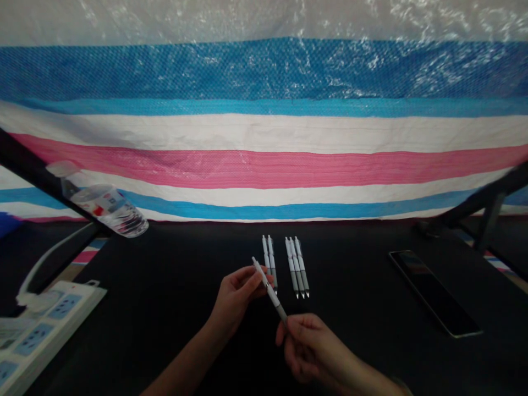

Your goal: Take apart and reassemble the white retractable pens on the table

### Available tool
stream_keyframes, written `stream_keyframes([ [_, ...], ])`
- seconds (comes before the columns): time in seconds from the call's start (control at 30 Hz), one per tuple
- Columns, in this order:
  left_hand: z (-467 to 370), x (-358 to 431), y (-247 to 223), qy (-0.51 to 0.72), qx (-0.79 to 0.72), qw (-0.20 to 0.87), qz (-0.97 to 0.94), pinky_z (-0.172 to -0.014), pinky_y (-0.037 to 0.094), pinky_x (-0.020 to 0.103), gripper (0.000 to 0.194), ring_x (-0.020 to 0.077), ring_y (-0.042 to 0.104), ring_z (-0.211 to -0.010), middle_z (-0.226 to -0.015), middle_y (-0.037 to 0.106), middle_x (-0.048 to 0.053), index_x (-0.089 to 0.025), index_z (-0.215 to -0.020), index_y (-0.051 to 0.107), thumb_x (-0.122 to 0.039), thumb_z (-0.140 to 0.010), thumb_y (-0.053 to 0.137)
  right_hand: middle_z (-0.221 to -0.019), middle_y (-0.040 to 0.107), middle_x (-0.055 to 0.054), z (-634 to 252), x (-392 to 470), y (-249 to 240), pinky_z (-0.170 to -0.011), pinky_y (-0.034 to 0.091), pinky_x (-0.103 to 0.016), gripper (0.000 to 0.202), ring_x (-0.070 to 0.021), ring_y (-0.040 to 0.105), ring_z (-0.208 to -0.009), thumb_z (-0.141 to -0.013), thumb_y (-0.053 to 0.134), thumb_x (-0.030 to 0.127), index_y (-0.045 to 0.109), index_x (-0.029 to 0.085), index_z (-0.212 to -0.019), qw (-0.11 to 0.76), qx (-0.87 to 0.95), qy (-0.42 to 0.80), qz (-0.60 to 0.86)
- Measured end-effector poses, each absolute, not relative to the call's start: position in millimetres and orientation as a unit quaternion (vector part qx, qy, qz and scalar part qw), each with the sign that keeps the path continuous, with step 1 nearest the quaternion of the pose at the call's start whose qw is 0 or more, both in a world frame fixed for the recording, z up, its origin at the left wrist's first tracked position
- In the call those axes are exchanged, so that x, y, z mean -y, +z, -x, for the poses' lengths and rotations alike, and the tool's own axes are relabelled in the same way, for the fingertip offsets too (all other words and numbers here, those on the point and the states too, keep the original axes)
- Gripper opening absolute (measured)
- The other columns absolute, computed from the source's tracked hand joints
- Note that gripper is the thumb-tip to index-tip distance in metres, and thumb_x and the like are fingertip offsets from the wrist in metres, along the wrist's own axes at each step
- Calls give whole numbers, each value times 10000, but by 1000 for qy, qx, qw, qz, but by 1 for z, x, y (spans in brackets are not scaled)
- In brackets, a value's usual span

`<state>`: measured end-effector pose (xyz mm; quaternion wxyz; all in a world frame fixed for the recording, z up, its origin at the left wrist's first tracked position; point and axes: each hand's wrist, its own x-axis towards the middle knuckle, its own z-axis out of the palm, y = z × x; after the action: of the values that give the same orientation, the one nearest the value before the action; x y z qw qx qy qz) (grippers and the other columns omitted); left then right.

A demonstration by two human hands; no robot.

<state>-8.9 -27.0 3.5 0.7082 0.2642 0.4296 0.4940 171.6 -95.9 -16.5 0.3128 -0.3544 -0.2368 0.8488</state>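
A white click pen with a grey grip point(273, 296) is held at a slant between both hands, its push button up and to the left. My left hand point(238, 291) pinches the upper barrel between thumb and fingers. Around the grey lower end, the fingers of my right hand point(306, 342) are closed, hiding the tip. Just beyond my left hand lie two similar pens point(269, 254), partly covered by its fingers. To their right, three more pens point(296, 268) rest side by side, tips toward me.
On the black table point(165, 308), a dark phone point(433, 291) lies at the right. A white power strip point(53, 330) with a plugged-in cable is at the left. Behind it leans a clear water bottle point(108, 206). A striped plastic sheet point(264, 132) hangs along the back edge.
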Motion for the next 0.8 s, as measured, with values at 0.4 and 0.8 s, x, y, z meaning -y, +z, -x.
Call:
stream_keyframes([
  [0.4,9,30,1,508,-440,680,-293,-664,585,238,345,170,732,-687,-754,798,71,-147,-872,814,-406,-671,921,-625,710,-17,-169,96,-13,-374,312,-169,496,-62,517,-355,-758,809,520,651,114,-995,332,232,836,369],
  [0.8,10,29,2,511,-432,680,-300,-652,566,251,348,181,713,-698,-769,783,81,-141,-921,805,-395,-705,902,-688,716,-40,-170,95,-16,-366,371,-168,466,-93,589,-378,-823,722,579,572,147,-910,314,203,865,334],
])
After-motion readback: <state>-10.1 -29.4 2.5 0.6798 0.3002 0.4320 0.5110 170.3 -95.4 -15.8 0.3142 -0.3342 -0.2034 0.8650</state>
